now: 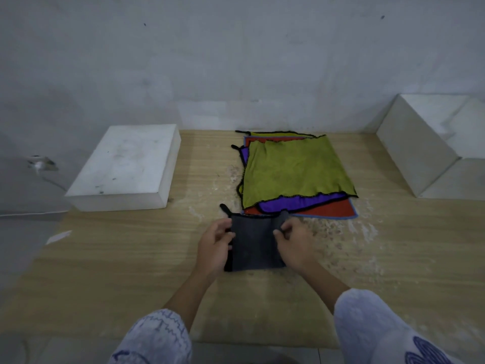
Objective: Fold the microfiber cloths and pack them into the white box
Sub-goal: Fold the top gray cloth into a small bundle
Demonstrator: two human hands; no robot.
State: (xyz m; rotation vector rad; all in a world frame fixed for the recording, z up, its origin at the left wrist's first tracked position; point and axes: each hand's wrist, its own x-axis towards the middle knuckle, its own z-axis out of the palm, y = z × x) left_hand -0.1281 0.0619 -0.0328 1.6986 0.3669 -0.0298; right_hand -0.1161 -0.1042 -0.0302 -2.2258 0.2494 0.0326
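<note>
A dark grey cloth [253, 245], folded into a narrow rectangle, lies on the wooden table in front of me. My left hand [214, 244] grips its left edge near the far corner. My right hand [291, 241] pinches its right edge near the far corner. Beyond it lies a flat pile of cloths: a green one [294, 172] on top, a purple one [296, 203] and a red one [330, 210] under it. An open white box [425, 143] stands at the far right, tilted against the wall.
A closed white block or lid [126, 166] sits at the far left of the wooden table [131, 258]. The grey wall runs right behind the pile. The table's left edge drops off beside the block. Pale scuffed patches mark the wood.
</note>
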